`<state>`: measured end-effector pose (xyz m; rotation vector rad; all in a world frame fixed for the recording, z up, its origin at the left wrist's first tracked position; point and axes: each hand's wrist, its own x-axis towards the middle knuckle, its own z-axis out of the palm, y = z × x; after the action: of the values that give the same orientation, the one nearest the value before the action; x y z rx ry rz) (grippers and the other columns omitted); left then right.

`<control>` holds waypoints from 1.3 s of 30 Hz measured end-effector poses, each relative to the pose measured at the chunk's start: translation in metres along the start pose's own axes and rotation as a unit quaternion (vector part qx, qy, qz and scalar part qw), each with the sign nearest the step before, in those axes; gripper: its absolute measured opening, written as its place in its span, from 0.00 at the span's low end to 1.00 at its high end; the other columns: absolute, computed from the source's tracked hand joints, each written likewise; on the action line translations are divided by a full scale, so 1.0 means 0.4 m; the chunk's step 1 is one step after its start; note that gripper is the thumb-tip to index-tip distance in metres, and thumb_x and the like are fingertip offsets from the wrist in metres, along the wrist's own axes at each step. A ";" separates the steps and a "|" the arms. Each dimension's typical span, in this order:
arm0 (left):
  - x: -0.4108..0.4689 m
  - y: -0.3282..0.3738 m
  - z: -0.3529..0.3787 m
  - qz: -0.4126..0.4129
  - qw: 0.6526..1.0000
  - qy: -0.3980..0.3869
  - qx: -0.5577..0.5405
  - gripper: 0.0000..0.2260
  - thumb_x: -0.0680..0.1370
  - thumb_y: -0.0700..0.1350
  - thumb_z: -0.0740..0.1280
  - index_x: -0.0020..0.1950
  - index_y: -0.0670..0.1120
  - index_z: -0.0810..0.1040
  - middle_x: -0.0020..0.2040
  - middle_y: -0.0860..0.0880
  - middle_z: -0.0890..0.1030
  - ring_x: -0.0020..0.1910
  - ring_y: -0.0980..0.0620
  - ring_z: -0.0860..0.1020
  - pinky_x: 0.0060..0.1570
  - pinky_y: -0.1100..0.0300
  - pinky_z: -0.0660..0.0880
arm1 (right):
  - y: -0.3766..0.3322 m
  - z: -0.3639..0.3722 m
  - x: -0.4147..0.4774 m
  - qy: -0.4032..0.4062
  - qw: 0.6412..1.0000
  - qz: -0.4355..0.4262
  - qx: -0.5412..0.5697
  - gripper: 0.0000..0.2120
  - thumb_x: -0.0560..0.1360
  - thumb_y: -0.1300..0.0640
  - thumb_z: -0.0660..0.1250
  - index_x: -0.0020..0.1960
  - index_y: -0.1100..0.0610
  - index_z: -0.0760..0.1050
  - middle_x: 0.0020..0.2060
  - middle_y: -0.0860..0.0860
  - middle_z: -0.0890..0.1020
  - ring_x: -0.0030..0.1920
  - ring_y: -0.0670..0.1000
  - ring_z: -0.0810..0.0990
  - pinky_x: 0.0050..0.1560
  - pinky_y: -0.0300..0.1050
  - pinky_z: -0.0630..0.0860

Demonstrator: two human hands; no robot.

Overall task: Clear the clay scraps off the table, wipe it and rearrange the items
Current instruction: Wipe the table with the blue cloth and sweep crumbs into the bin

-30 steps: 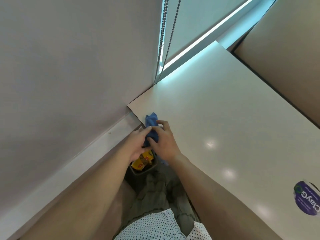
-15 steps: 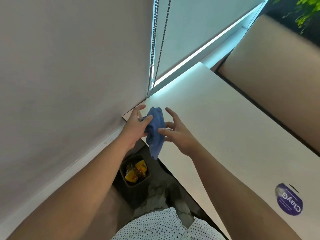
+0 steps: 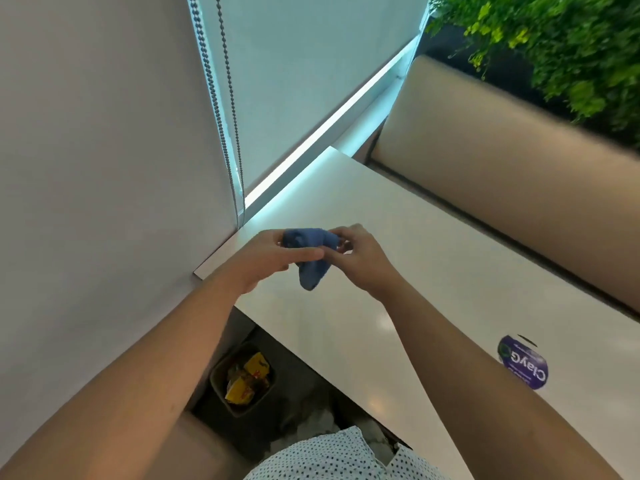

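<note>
While cloth (image 3: 312, 273) hangs gripped — bin (image 3: 215, 379) holds yellow wrappers (image 3: 239, 392).

bright | daylight from window gap (image 3: 313, 147) | glare spots on table (image 3: 450, 271) | plant (image 3: 554, 46) blurred

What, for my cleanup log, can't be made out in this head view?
Head view:
Blue cloth, bunched: left hand and right hand cover its middle, so any scraps inside are hidden.
Bin contents: too small and jumbled to name.
Purple label: fine print too small.
Table: right end cut off by the frame edge.
</note>
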<state>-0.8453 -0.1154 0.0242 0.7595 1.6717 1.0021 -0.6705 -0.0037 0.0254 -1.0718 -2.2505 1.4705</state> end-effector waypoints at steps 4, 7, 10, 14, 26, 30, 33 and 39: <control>0.041 0.057 0.150 0.050 0.996 -0.059 -0.034 0.22 0.73 0.47 0.79 0.66 0.51 0.79 0.57 0.49 0.86 0.59 0.49 0.84 0.58 0.50 0.82 | 0.041 -0.123 -0.071 0.042 0.995 0.049 0.081 0.13 0.79 0.46 0.71 0.58 0.51 0.79 0.56 0.50 0.81 0.52 0.50 0.83 0.48 0.39 0.80; 0.050 0.096 0.295 0.074 0.989 -0.115 -0.049 0.24 0.74 0.44 0.79 0.68 0.51 0.78 0.59 0.49 0.85 0.59 0.48 0.84 0.55 0.50 0.83 | 0.094 -0.230 -0.162 0.092 0.984 0.076 0.131 0.13 0.80 0.47 0.70 0.57 0.55 0.78 0.52 0.51 0.84 0.54 0.53 0.84 0.53 0.49 0.84; 0.035 0.134 0.462 0.082 0.985 -0.138 -0.064 0.23 0.74 0.41 0.78 0.67 0.49 0.78 0.57 0.48 0.86 0.56 0.49 0.85 0.51 0.53 0.83 | 0.152 -0.341 -0.288 0.127 0.968 0.098 0.191 0.14 0.81 0.48 0.68 0.59 0.58 0.77 0.54 0.53 0.84 0.55 0.52 0.84 0.52 0.48 0.84; -0.015 0.155 0.707 0.084 0.979 -0.176 -0.061 0.20 0.76 0.44 0.77 0.67 0.49 0.78 0.57 0.49 0.86 0.56 0.50 0.85 0.52 0.52 0.83 | 0.256 -0.472 -0.498 0.146 0.947 0.119 0.261 0.17 0.80 0.48 0.69 0.65 0.53 0.73 0.58 0.55 0.83 0.56 0.52 0.85 0.51 0.49 0.84; -0.253 0.127 1.545 0.044 0.972 -0.213 -0.091 0.38 0.64 0.57 0.84 0.71 0.52 0.74 0.63 0.49 0.83 0.60 0.45 0.83 0.54 0.43 0.83 | 0.624 -0.848 -1.133 0.295 0.896 0.151 0.295 0.16 0.80 0.57 0.70 0.66 0.52 0.73 0.57 0.57 0.82 0.52 0.55 0.86 0.46 0.50 0.84; -0.322 0.125 1.721 0.026 0.967 -0.242 -0.072 0.33 0.71 0.47 0.81 0.73 0.50 0.72 0.65 0.49 0.81 0.60 0.47 0.83 0.55 0.44 0.83 | 0.705 -0.935 -1.277 0.314 0.878 0.183 0.313 0.16 0.81 0.58 0.69 0.67 0.54 0.73 0.57 0.61 0.81 0.51 0.57 0.86 0.45 0.51 0.84; -0.343 0.127 1.802 0.019 0.968 -0.238 -0.077 0.30 0.73 0.43 0.79 0.72 0.50 0.72 0.64 0.49 0.82 0.59 0.48 0.83 0.52 0.48 0.84 | 0.745 -0.982 -1.337 0.311 0.873 0.195 0.320 0.15 0.81 0.58 0.68 0.68 0.55 0.73 0.56 0.60 0.83 0.51 0.56 0.86 0.47 0.53 0.85; -0.331 0.130 1.896 0.000 0.960 -0.275 -0.048 0.28 0.74 0.42 0.78 0.71 0.50 0.73 0.63 0.49 0.82 0.58 0.48 0.84 0.53 0.48 0.84 | 0.793 -1.019 -1.411 0.328 0.848 0.217 0.354 0.13 0.83 0.56 0.66 0.67 0.55 0.75 0.56 0.59 0.84 0.48 0.59 0.87 0.49 0.55 0.84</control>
<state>-0.0813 -0.0080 0.0107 0.8783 1.1350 0.7727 0.0934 -0.0438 0.0393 -1.5370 -0.9096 1.5513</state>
